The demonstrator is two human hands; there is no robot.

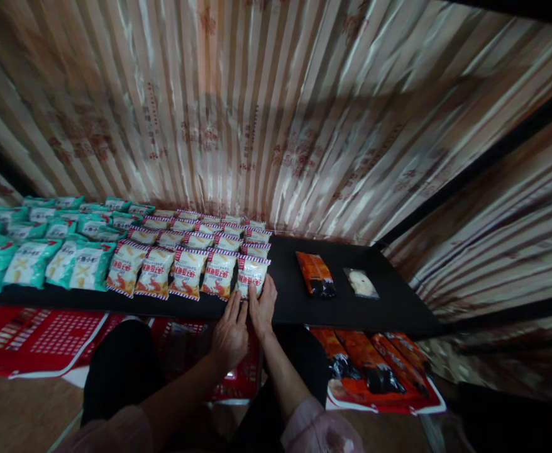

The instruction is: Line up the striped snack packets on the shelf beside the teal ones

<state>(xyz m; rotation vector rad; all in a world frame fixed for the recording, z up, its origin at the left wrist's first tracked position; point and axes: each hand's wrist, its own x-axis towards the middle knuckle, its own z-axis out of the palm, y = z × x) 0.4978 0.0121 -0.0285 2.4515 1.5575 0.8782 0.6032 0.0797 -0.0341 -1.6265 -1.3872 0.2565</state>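
At the right front end of the rows, a white-and-orange snack bag (252, 269) with a striped red-and-blue top edge leans back against the bags behind it. My right hand (263, 306) is closed on its lower right side, thumb on the front. The fingers of my left hand (231, 327) press together at its lower left corner, close to the neighbouring snack bag (218, 274). More of these bags stand in rows to the left, and beyond them are rows of teal-and-white snack bags (87, 264).
On the right of the black shelf (280, 308) lie an orange-and-black packet (314, 274) and a small clear packet with white contents (361, 282). Below are red baskets (44, 340), the right one holding several orange packets (365, 355). A patterned striped curtain (238, 126) hangs behind.
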